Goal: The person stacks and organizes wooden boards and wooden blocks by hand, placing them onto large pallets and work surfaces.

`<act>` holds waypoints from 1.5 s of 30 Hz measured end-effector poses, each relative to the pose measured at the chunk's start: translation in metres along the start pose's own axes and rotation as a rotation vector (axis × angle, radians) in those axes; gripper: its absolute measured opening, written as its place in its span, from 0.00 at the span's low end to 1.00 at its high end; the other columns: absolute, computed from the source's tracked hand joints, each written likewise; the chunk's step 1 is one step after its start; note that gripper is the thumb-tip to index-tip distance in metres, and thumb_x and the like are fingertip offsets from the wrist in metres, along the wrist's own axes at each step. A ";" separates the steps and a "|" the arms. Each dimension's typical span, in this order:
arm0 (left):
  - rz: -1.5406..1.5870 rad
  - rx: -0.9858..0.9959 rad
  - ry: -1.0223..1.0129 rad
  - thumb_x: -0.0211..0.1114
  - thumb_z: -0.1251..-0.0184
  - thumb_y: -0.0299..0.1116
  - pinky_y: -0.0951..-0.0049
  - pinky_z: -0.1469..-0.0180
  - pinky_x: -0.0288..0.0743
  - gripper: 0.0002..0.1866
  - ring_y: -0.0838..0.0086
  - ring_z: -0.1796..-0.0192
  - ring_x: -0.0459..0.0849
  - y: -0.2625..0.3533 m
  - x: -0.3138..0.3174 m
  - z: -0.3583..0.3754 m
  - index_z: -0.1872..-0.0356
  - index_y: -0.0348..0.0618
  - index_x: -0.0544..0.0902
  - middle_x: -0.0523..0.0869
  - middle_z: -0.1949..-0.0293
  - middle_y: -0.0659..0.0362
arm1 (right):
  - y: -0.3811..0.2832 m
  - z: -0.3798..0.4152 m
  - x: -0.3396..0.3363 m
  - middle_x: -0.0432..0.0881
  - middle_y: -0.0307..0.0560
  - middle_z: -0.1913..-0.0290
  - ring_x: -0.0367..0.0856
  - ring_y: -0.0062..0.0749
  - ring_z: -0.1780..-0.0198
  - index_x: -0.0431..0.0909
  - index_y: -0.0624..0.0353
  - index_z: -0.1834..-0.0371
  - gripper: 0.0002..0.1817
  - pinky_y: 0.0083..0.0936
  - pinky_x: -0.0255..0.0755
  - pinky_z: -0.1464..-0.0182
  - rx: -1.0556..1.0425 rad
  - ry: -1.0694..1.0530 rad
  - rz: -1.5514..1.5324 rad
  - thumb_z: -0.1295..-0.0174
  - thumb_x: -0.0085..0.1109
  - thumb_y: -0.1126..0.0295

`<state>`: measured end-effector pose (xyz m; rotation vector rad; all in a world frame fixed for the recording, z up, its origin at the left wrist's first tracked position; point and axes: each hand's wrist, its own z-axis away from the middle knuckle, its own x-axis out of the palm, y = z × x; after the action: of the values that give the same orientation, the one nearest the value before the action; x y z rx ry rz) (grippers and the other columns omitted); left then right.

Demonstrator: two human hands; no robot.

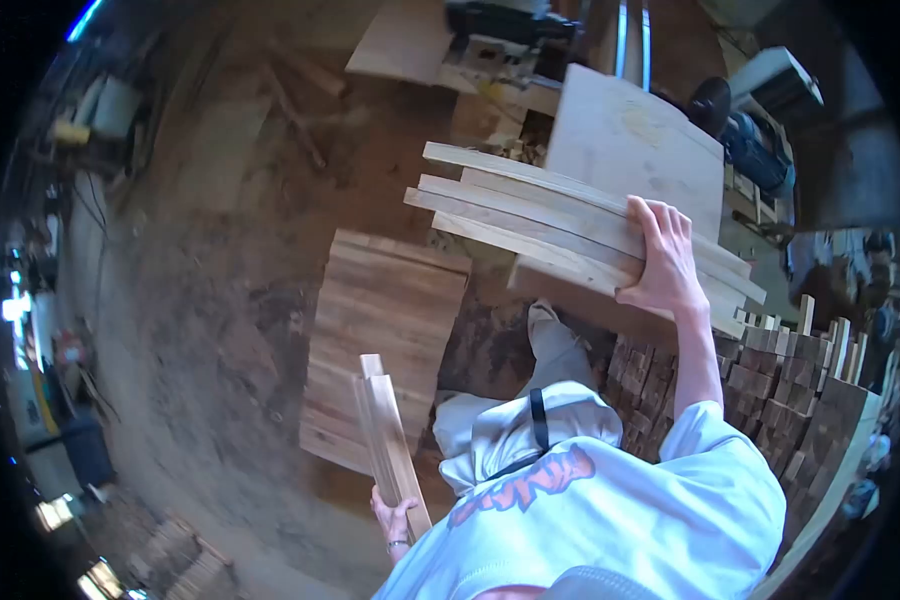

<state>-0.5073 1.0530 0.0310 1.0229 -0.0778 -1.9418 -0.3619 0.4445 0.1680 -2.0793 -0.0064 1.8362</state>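
Slats point(390, 445) stand nearest, short stiff wood strips clamped upright in the left hand point(395, 520), fingers wrapped round their lower end. Orange lettering on the shirt point(520, 485) is too warped to read. Farther right, the right hand point(665, 262) lies spread over longer planks point(530, 215) on the bench point(635, 150); light, rigid, probably splintery, best gripped mid-length.
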 end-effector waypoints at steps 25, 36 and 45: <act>-1.027 1.946 -0.357 0.76 0.73 0.47 0.56 0.30 0.57 0.61 0.53 0.33 0.67 0.664 0.428 0.026 0.27 0.43 0.59 0.71 0.39 0.46 | 0.197 0.124 0.017 0.75 0.57 0.42 0.71 0.49 0.37 0.68 0.59 0.34 0.40 0.41 0.63 0.32 0.640 0.489 -0.149 0.48 0.74 0.54; -0.305 1.413 -0.174 0.67 0.36 0.45 0.57 0.28 0.61 0.34 0.56 0.30 0.70 0.606 0.293 -0.065 0.31 0.42 0.71 0.76 0.35 0.46 | 0.287 0.185 0.090 0.58 0.56 0.23 0.54 0.40 0.22 0.55 0.66 0.24 0.40 0.32 0.48 0.23 1.294 0.340 -0.985 0.27 0.47 0.44; 0.213 0.672 -0.785 0.41 0.17 0.45 0.70 0.23 0.50 0.29 0.70 0.24 0.60 0.526 0.293 -0.114 0.24 0.41 0.59 0.63 0.25 0.56 | 0.285 0.190 0.105 0.53 0.52 0.20 0.49 0.35 0.20 0.53 0.68 0.23 0.37 0.30 0.42 0.21 1.187 0.336 -1.293 0.23 0.42 0.49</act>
<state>-0.1373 0.5658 -0.0021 0.5395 -1.2885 -2.0388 -0.5952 0.2541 -0.0264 -0.9675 -0.1119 0.4149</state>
